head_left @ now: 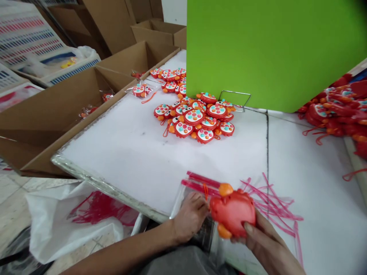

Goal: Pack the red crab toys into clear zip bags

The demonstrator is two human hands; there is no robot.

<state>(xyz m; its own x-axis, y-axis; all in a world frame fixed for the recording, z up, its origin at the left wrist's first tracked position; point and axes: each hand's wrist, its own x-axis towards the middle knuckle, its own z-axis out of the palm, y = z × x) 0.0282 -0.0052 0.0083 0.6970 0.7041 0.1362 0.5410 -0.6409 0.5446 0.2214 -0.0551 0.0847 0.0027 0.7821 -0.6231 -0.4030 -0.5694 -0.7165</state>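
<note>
My right hand (pixel 265 235) grips a red toy crab (pixel 236 214) with orange claws, its plain red back turned up. An orange cord loop (pixel 205 191) sticks up beside the crab, close to my left fingertips. My left hand (pixel 190 217) is closed in a pinch at the toy's left side, over a stack of clear plastic bags (pixel 179 198) with pink strips along the top. What its fingers hold is hidden. Loose pink strips (pixel 275 202) lie scattered on the white table beyond my right hand.
A pile of crab toys (pixel 195 116) with dotted white faces lies mid-table before a green panel (pixel 258 49). One bagged toy (pixel 142 90) rests near cardboard boxes (pixel 57 99) at left. More red toys (pixel 338 110) are heaped right. A white sack (pixel 48 221) stands below the table edge.
</note>
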